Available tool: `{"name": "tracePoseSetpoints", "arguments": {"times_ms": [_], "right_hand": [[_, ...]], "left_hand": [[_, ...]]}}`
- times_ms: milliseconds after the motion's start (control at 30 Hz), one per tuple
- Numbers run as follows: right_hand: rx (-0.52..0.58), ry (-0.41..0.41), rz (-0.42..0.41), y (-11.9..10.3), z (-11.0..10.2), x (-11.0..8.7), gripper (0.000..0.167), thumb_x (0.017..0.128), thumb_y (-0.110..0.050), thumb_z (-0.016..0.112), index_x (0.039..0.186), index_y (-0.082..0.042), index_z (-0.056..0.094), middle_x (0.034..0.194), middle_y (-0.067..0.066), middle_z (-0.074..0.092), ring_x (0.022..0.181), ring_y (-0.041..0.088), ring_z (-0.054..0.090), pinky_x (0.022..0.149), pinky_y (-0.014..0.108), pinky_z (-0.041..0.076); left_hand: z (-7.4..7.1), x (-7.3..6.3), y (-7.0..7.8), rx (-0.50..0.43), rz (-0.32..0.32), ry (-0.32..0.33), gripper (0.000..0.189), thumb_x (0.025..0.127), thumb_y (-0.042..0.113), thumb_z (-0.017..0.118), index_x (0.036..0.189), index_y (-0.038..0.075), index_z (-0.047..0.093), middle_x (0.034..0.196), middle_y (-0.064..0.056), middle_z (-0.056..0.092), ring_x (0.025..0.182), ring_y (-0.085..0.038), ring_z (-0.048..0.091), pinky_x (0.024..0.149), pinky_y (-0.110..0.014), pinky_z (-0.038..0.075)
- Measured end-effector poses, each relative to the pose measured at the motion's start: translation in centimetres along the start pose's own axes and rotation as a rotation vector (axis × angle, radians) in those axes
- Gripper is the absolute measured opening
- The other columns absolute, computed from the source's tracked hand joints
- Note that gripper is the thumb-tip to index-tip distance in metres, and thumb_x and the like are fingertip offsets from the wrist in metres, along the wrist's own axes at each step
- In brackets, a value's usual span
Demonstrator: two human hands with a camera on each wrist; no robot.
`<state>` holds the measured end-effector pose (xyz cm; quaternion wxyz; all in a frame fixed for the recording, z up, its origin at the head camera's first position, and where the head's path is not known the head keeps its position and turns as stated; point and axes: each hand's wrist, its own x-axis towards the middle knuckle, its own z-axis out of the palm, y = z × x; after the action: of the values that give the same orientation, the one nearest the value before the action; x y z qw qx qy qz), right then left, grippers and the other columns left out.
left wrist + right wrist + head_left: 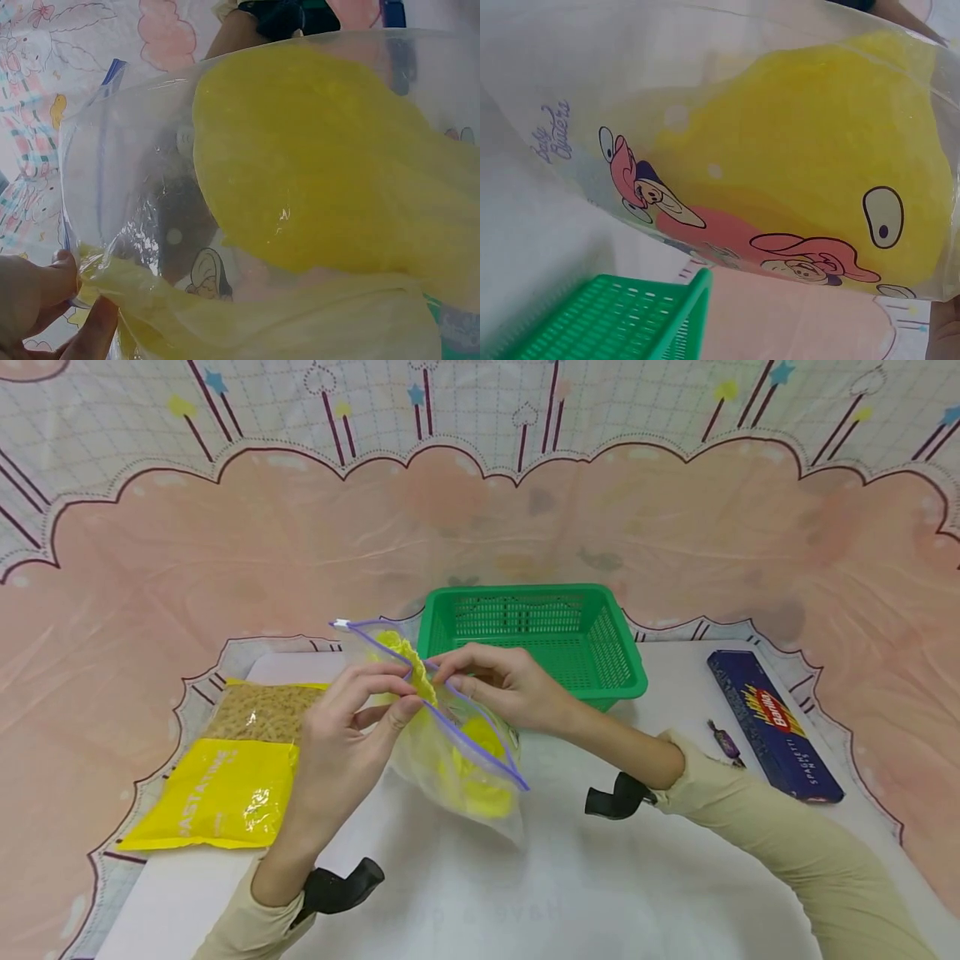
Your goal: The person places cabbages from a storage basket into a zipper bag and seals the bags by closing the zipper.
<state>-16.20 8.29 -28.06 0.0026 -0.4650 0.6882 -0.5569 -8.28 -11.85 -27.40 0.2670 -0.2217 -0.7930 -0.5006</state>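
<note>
A clear zip bag (423, 768) with a purple zip edge and a white slider (341, 624) hangs over the table between both hands, its mouth parted. Inside lies a soft yellow item (480, 781) with a ruffled edge that comes up to the bag's mouth. With thumb and fingers, my left hand (348, 731) pinches the bag's rim together with that ruffle. My right hand (510, 685) pinches the opposite purple rim. Cartoon figures are printed on the bag (532, 97) in the right wrist view, where the yellow item (832, 135) fills much of it.
Behind the hands stands a green basket (633, 677). A yellow pasta bag (225, 785) lies at the left, beside the left forearm. At the right are a blue spaghetti box (776, 727) and a small dark wrapped candy (724, 743) on the white table (570, 885).
</note>
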Motion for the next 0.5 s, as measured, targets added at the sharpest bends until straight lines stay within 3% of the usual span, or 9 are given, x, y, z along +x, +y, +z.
{"name": "tracePoseSetpoints", "arguments": {"times_ms": [167,400,500], "right_hand": [[0.017,0.011,-0.018,0.13,0.08,0.01,0.015,0.094,0.005,0.054,0.107,0.007,0.062,0.116,0.024,0.065,0.122,0.031,0.06,0.093,0.033,0.056],[0.037,0.024,-0.02,0.19,0.09,-0.07,0.015,0.095,0.005,0.053,0.108,0.008,0.061,0.114,0.025,0.064,0.122,0.034,0.059,0.094,0.033,0.056],[0.049,0.027,-0.017,0.14,0.13,-0.06,0.015,0.095,0.005,0.053,0.108,0.008,0.061,0.114,0.025,0.064,0.122,0.035,0.059,0.094,0.033,0.056]], "left_hand": [[0.12,-0.09,-0.06,-0.014,0.013,-0.003,0.017,0.081,-0.003,0.072,0.098,0.0,0.069,0.113,-0.011,0.065,0.108,-0.018,0.063,0.082,-0.019,0.056],[0.35,-0.27,-0.64,-0.032,0.043,-0.001,0.017,0.085,-0.005,0.068,0.102,-0.003,0.068,0.116,-0.015,0.063,0.111,-0.007,0.06,0.084,-0.017,0.055],[0.37,-0.29,-0.76,-0.024,0.047,-0.004,0.017,0.085,-0.006,0.067,0.102,-0.003,0.068,0.116,-0.015,0.063,0.111,-0.008,0.06,0.084,-0.017,0.055]]}}
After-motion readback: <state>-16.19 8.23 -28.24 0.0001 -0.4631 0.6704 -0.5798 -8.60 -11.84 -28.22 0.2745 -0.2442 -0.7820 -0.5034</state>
